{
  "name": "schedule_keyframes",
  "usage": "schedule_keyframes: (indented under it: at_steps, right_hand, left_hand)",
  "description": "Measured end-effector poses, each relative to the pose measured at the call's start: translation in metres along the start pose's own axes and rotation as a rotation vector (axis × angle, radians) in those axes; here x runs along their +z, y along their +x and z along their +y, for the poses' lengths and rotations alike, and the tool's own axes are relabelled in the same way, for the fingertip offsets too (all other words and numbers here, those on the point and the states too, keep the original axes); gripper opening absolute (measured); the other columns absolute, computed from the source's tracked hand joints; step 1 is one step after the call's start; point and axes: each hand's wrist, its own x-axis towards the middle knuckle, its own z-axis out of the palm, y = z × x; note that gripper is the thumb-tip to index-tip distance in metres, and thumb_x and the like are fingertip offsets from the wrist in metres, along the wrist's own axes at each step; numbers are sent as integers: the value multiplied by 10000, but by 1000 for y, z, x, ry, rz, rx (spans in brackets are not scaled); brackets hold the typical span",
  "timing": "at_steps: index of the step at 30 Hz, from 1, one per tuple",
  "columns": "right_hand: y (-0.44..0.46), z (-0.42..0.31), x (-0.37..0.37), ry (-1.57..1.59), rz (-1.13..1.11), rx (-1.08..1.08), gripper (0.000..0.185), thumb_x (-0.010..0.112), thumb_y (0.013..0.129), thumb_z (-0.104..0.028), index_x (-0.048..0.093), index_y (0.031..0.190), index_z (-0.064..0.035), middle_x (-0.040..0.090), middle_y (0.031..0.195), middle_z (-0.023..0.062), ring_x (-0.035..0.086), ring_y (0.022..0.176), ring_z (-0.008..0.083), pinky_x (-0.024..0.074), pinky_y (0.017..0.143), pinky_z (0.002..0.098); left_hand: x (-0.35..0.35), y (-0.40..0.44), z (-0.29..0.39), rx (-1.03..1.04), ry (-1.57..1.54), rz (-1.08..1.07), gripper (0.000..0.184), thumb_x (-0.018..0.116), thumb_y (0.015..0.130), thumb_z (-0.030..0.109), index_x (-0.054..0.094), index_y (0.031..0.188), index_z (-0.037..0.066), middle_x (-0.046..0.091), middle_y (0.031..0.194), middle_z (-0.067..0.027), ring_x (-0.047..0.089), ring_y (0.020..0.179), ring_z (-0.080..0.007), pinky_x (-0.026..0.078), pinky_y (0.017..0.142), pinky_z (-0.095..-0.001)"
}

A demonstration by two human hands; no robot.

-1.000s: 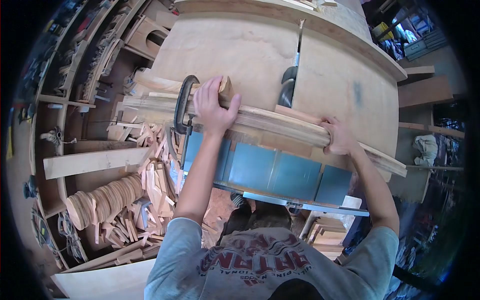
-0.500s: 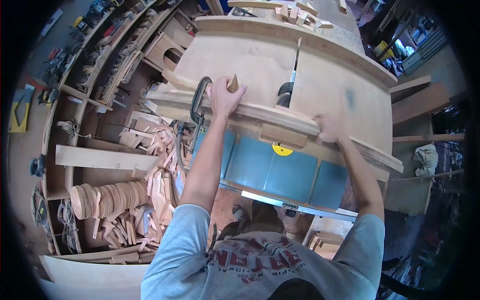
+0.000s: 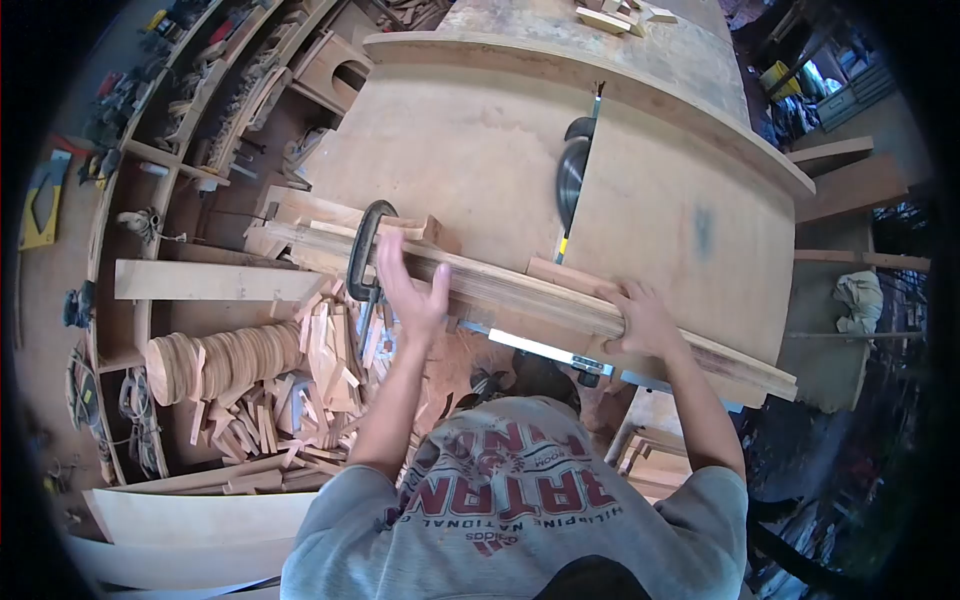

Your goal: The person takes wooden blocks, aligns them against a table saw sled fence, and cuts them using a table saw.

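A wooden crosscut sled (image 3: pixel 450 130) lies over a table saw, its dark round blade (image 3: pixel 572 180) standing in the slot. My left hand (image 3: pixel 412 300) is at the near fence (image 3: pixel 500 290), fingers stretched up and thumb apart, holding nothing I can see. Just left of it a dark C-clamp (image 3: pixel 360 255) grips the fence, with a wood block (image 3: pixel 425 230) beside it. My right hand (image 3: pixel 645 320) is wrapped over the fence, right of the blade. Between the hands, a short wood strip (image 3: pixel 570 275) lies along the fence's far side.
Wood offcuts (image 3: pixel 325 350) and a row of round wooden discs (image 3: pixel 225 360) lie at left, beside shelves of tools. Small blocks (image 3: pixel 615 15) sit on the surface beyond the sled. Boards (image 3: pixel 850 195) lean at right.
The sled and both hands have come back toward me, uncovering more of the blade and hiding the blue saw front. My left hand has opened; the pointed wood piece at it no longer shows there.
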Motion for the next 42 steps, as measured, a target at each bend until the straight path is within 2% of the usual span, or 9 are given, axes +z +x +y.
schedule_keyframes:
  at_steps: [5, 7, 10, 18, 26, 31, 34, 36, 42]
  right_hand:
    - [16, 59, -2, 374, -16, 210, 641, 852, 749, -459, 724, 1262, -97, 670, 1260, 223, 625, 1173, 394, 490, 1042, 480]
    - [19, 68, -1, 322, -169, 309, 537, 832, 808, -432, 744, 1192, -66, 703, 1183, 220, 658, 1113, 381, 516, 993, 467]
    - [14, 70, 7, 369, -21, 312, 382, 798, 855, -344, 749, 1073, -34, 733, 1049, 216, 692, 1020, 360, 540, 911, 462]
    - [8, 110, 11, 836, -110, 323, 190, 743, 842, -23, 705, 1028, -29, 720, 970, 41, 659, 922, 179, 540, 858, 343]
    - [15, 128, -14, 990, -362, 297, 456, 756, 764, -26, 684, 1214, -15, 714, 1020, 53, 642, 974, 171, 516, 901, 362]
    - [18, 87, -38, 813, -356, 286, 505, 777, 771, -108, 665, 1257, -29, 731, 1125, 105, 663, 1055, 230, 515, 938, 377]
    - [20, 66, -42, 621, -198, 187, 504, 788, 800, -148, 661, 1280, -60, 735, 1185, 122, 671, 1081, 283, 517, 952, 399]
    - [20, 63, -44, 612, -115, 90, 500, 809, 827, -118, 643, 1295, -60, 679, 1191, 49, 600, 1147, 192, 488, 984, 363]
    - [22, 60, -19, 775, -29, 241, 547, 842, 775, -41, 686, 1298, -84, 699, 1242, 85, 633, 1191, 265, 495, 1048, 385]
  left_hand:
    - [27, -12, 30, 176, -167, -461, 239, 764, 846, 208, 755, 1036, 64, 767, 1011, -100, 719, 980, -286, 541, 856, -429]
    - [61, 5, 26, -115, 99, -1094, 170, 777, 840, 171, 804, 983, 84, 782, 893, -89, 738, 881, -267, 554, 833, -395]
    - [112, 33, -1, -298, -5, -1525, 211, 824, 819, 184, 831, 1016, 108, 800, 940, -100, 741, 859, -249, 565, 792, -374]
    - [158, 21, -48, -347, -94, -1828, 227, 865, 752, 205, 857, 959, 113, 805, 875, -85, 723, 791, -170, 557, 749, -334]
    - [109, 62, 30, -94, 438, -1219, 246, 652, 803, 253, 821, 867, 87, 768, 893, -196, 758, 862, -368, 610, 802, -464]
    - [2, 171, 67, -350, 373, -644, 165, 692, 837, 126, 792, 928, 32, 715, 742, -90, 630, 626, -174, 525, 633, -339]
    - [-77, 204, -43, -543, 274, -260, 344, 706, 964, 314, 805, 1041, -6, 745, 779, -101, 675, 723, -132, 530, 679, -309]
    - [-98, 192, -64, -689, 223, -187, 383, 695, 1001, 333, 800, 1037, -34, 747, 779, -89, 672, 740, -123, 525, 684, -293]
    - [-61, 93, -33, -30, 126, -26, 185, 706, 977, 143, 767, 914, -21, 742, 793, -92, 606, 627, -126, 459, 587, -267]
